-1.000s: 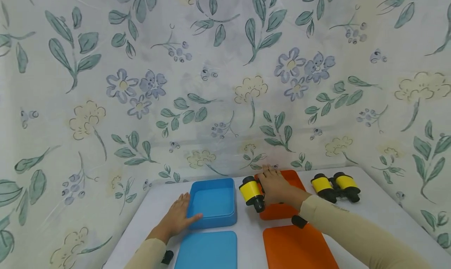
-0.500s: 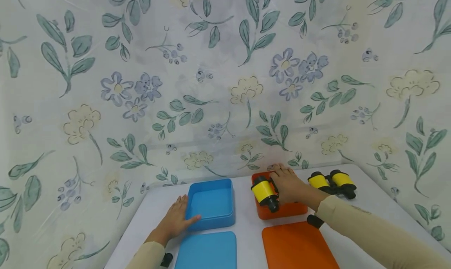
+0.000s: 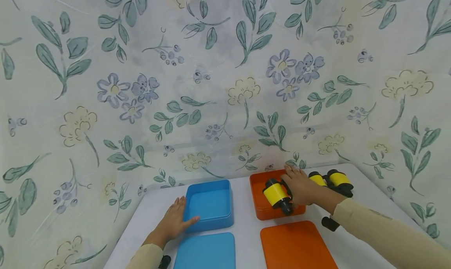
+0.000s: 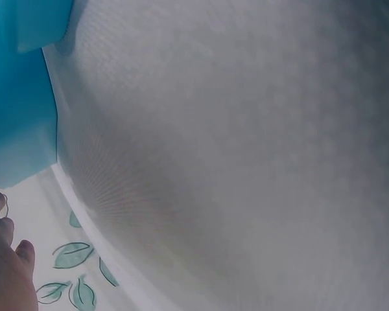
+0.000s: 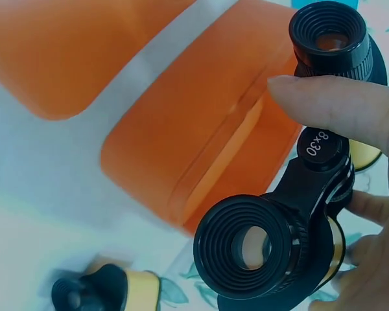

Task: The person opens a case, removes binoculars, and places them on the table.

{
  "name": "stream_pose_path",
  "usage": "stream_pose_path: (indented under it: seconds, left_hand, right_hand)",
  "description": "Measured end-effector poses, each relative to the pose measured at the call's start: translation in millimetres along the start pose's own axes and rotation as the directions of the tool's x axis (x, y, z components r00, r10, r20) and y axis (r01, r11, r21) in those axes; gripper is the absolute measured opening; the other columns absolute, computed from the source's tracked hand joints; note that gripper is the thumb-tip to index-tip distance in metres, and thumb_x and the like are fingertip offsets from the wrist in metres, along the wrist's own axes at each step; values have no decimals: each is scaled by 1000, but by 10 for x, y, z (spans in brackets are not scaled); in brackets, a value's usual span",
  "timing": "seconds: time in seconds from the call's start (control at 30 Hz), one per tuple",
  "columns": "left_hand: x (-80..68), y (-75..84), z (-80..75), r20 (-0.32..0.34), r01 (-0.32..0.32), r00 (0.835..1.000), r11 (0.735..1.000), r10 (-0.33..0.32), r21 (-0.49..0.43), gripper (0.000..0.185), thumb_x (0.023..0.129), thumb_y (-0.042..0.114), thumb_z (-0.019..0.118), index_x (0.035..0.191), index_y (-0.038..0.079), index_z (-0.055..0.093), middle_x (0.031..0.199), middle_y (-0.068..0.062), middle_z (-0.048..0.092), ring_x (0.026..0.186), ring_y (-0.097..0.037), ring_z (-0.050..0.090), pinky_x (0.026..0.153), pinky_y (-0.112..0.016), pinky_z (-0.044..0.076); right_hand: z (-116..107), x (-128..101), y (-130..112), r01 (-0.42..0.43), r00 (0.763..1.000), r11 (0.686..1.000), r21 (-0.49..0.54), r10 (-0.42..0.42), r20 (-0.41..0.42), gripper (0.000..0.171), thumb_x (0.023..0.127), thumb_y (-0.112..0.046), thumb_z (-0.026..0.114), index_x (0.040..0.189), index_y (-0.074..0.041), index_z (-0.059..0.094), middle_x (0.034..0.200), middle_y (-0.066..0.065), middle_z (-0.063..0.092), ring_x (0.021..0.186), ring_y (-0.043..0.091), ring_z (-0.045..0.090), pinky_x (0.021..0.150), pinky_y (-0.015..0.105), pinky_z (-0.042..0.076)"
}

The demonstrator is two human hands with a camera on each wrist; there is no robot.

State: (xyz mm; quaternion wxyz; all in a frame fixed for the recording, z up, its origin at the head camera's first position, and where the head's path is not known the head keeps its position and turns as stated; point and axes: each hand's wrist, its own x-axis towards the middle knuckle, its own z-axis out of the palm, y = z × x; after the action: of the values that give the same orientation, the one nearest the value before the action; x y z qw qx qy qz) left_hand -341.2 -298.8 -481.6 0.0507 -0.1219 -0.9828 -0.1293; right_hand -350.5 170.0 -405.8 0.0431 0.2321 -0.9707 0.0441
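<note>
My right hand (image 3: 300, 187) grips a pair of black and yellow binoculars (image 3: 275, 194) above the orange box (image 3: 266, 214). In the right wrist view the thumb lies across the bridge of the binoculars (image 5: 246, 249), marked 8x30, with fingers curled at the far side. The binoculars overlap the orange box's right part in the head view. My left hand (image 3: 172, 224) rests along the left side of the blue box (image 3: 213, 224), fingers straight and thumb at its front corner. In the left wrist view, fingers (image 4: 10, 259) show beside the blue wall.
A second pair of binoculars (image 3: 340, 179) stands at the back right, partly behind my right hand. Before the boxes lie a flat blue lid (image 3: 206, 251) and a flat orange lid (image 3: 296, 245). A flowered cloth (image 3: 225, 85) hangs behind the white table (image 3: 246, 237).
My right hand has moved right with the binoculars, from the orange box's left edge to over its right part. The left hand stays at the blue box. The head view has shifted slightly.
</note>
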Motion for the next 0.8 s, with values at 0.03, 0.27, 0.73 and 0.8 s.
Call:
stream_pose_path:
  seconds: [0.03, 0.27, 0.73, 0.8]
  left_hand:
    - [2, -3, 5, 0, -1, 1000, 1000, 1, 1, 105, 88, 69, 50, 150, -10, 20, 156, -25, 20, 144, -43, 12, 113, -59, 13]
    - [4, -28, 30, -5, -9, 1000, 1000, 9, -5, 105, 88, 70, 49, 149, -11, 20, 156, -26, 20, 144, -43, 12, 113, -59, 13]
    - [35, -65, 73, -6, 5, 1000, 1000, -5, 0, 107, 87, 71, 48, 150, -11, 19, 155, -27, 20, 144, -44, 11, 112, -60, 14]
    - [34, -62, 68, -9, 4, 1000, 1000, -4, 2, 107, 87, 71, 48, 150, -11, 19, 155, -27, 21, 144, -44, 12, 112, -60, 14]
  right_hand:
    - [-3, -26, 21, 3, 1000, 1000, 0, -3, 0, 96, 58, -37, 93, 136, -5, 47, 154, 27, 24, 141, 47, 18, 110, 63, 18]
    - [-20, -195, 158, 23, 1000, 999, 41, -22, -14, 99, 53, -33, 97, 134, -3, 48, 154, 29, 23, 141, 49, 16, 109, 65, 18]
    - [-51, -413, 396, 7, 1000, 1000, 4, -7, -16, 107, 46, -47, 96, 133, -3, 50, 151, 30, 28, 139, 50, 19, 108, 64, 23]
    - [-50, -443, 430, 14, 1000, 1000, 2, -14, -21, 107, 47, -47, 96, 132, -2, 51, 151, 31, 28, 139, 51, 19, 107, 64, 25]
